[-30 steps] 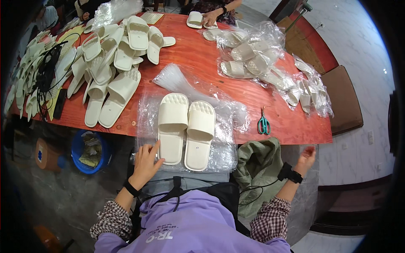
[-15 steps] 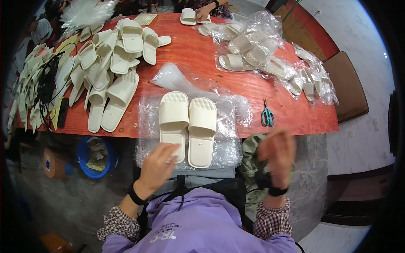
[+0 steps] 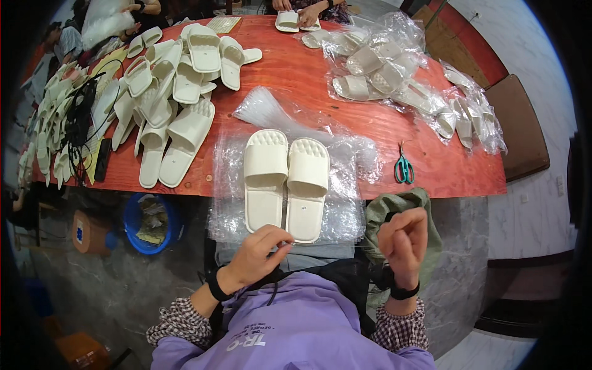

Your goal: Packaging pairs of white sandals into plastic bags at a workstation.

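Note:
A pair of cream slippers (image 3: 266,179) lies side by side, toes away from me, on a stack of clear plastic bags (image 3: 345,213) at the table's near edge. My left hand (image 3: 256,258) is at the slippers' heels. Its thumb and fingertips are pinched together at the stack's near edge, seemingly on a bag's rim. My right hand (image 3: 404,243) is raised to the right of the stack, in front of a green cloth (image 3: 425,203). Its fingers are curled closed; whether anything is inside them is hidden.
Teal-handled scissors (image 3: 404,169) lie on the red table (image 3: 296,77). Loose slippers (image 3: 185,139) are piled at left beside black cables (image 3: 77,123); bagged slippers (image 3: 382,80) lie at far right. Another person's hand (image 3: 311,15) touches slippers across the table. A blue bin (image 3: 132,231) stands below.
My left hand has moved from over the left slipper to the bags' near edge, its fingers closing. My right hand, blurred before, is now steady and curled. The whole view has shifted slightly.

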Demonstrator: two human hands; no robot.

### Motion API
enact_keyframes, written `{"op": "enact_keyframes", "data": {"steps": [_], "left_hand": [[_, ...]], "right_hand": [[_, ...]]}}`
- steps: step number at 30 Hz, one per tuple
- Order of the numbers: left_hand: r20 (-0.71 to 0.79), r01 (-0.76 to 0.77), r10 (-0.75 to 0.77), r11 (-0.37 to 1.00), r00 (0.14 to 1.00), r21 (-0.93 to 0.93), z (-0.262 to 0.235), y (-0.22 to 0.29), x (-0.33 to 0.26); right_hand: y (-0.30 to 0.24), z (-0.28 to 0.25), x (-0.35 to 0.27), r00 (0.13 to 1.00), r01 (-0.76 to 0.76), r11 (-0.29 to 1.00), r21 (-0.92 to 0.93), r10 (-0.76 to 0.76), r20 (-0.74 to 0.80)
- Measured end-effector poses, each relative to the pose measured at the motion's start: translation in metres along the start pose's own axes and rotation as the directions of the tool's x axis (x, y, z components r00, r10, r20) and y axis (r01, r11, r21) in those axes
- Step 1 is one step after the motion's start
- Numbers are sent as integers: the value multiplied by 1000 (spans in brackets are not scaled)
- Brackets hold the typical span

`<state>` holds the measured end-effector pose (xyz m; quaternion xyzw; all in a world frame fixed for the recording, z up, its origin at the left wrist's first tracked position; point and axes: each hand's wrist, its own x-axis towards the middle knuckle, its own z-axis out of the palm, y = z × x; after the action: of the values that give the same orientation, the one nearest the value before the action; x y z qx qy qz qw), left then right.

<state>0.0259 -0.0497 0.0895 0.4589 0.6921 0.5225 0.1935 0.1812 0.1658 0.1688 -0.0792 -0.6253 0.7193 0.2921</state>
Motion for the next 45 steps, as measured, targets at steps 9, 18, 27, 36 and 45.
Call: {"op": "enact_keyframes", "data": {"steps": [9, 18, 27, 36, 45], "left_hand": [[38, -96, 89, 973, 995, 209, -10, -26, -25], [86, -123, 103, 956, 991, 266, -8, -37, -26], [91, -172, 148, 914, 985, 367, -17, -41, -25], [29, -115, 115, 879, 993, 462, -14, -69, -5], [-82, 80, -45, 866, 996, 494, 0, -88, 25]], "right_hand": [[64, -21, 16, 964, -263, 935, -240, 247, -97], [136, -5, 26, 883, 24, 676, -736, 331, 333], [144, 5, 34, 838, 214, 529, -821, 332, 433], [168, 16, 33, 866, 230, 324, -918, 363, 345], [165, 13, 34, 872, 368, 374, -851, 178, 456]]}}
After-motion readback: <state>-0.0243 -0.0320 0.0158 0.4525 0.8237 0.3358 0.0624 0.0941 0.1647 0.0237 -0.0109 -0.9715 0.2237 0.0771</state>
